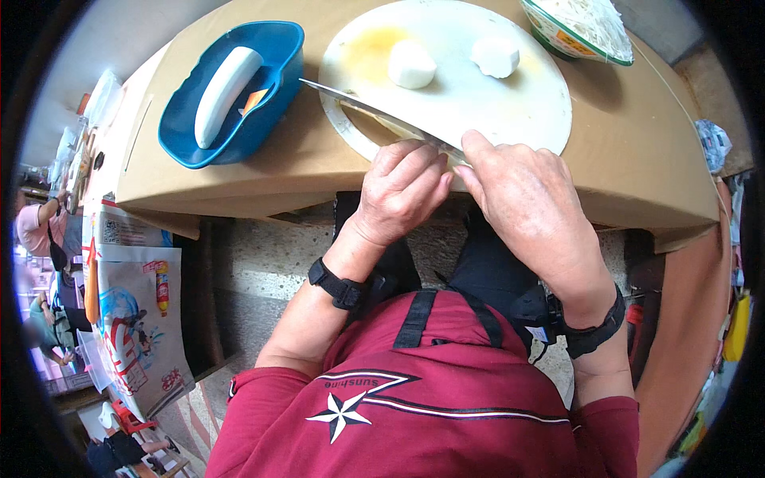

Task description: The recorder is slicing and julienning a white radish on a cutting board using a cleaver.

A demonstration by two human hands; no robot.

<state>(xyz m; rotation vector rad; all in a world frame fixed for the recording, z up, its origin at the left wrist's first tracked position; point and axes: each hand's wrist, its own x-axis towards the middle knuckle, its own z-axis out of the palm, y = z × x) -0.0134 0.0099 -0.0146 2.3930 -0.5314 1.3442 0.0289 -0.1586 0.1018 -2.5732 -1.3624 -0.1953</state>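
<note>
A long knife (370,110) lies slantwise over the near left part of a round white cutting board (478,113), its tip pointing left. My right hand (526,185) is at the knife's near end, thumb and finger pinching there; the handle is hidden. My left hand (403,185) is curled at the board's near edge beside the blade, and what its fingers hold cannot be made out. Two white peeled pieces, perhaps radish, rest on the board: one (412,64) at the middle, one (495,57) to its right. A yellowish stain surrounds the first.
A blue plastic basin (287,77) at the left holds a long peeled white radish (224,98) and an orange piece (253,101). A bowl (562,42) heaped with white shreds stands far right. Brown covering (633,149) drapes the table. People are at the far left.
</note>
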